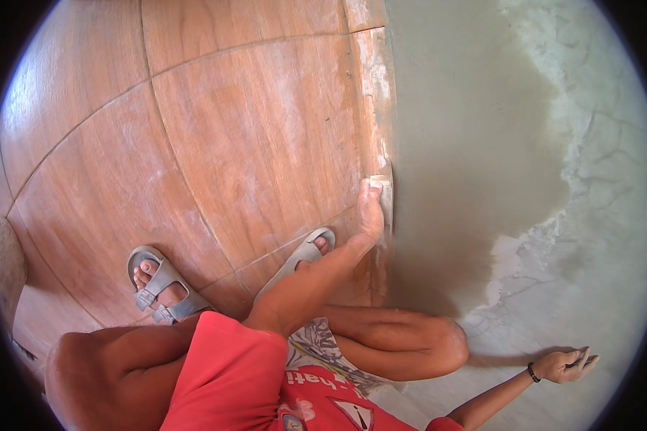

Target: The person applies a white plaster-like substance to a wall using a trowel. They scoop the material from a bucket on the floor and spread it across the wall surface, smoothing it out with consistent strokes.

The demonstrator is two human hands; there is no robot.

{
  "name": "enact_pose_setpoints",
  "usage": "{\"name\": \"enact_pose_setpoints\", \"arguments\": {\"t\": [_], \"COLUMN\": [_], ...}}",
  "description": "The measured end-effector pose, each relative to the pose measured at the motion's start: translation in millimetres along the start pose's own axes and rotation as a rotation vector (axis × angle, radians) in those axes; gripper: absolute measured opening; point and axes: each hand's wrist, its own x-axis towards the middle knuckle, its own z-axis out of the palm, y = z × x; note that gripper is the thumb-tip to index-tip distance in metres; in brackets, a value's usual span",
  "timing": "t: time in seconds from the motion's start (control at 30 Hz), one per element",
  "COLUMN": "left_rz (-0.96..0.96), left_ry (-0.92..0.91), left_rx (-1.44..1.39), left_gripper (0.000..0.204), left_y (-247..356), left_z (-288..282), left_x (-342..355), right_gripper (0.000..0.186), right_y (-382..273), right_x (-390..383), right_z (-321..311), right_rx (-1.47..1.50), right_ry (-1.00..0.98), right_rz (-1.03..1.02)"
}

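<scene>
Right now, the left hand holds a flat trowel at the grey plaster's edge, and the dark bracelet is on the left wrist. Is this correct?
Not quite: the head view shows the dark bracelet on the wrist of the right hand, not the left. The left hand does hold a flat trowel at the edge of the grey plaster.

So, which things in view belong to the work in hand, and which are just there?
Likely part of the work:
flat-edged tool, in the left hand
damp-looking grey coat beside it
pale, cracked surface along the coat's ragged edge

Apparently just there:
rounded pale object at the left edge, kind unclear
sandals, worn
dark bracelet, worn near the right hand
</scene>
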Motion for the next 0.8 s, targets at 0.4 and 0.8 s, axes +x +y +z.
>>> {"name": "enact_pose_setpoints", "arguments": {"t": [0.4, 0.8], "left_rz": [-0.039, 0.015], "left_ry": [-0.025, -0.041], "left_rx": [0.094, -0.060], "left_gripper": [0.030, 0.033], "left_y": [-4, -3], "left_z": [1, -8], "left_x": [-10, 0], "right_gripper": [0.020, 0.018], "right_y": [4, -2], "right_x": [1, 3], "right_z": [2, 2], "right_rx": [-0.054, 0.003], "right_ry": [0.017, 0.027], "right_rz": [-0.040, -0.016]}}
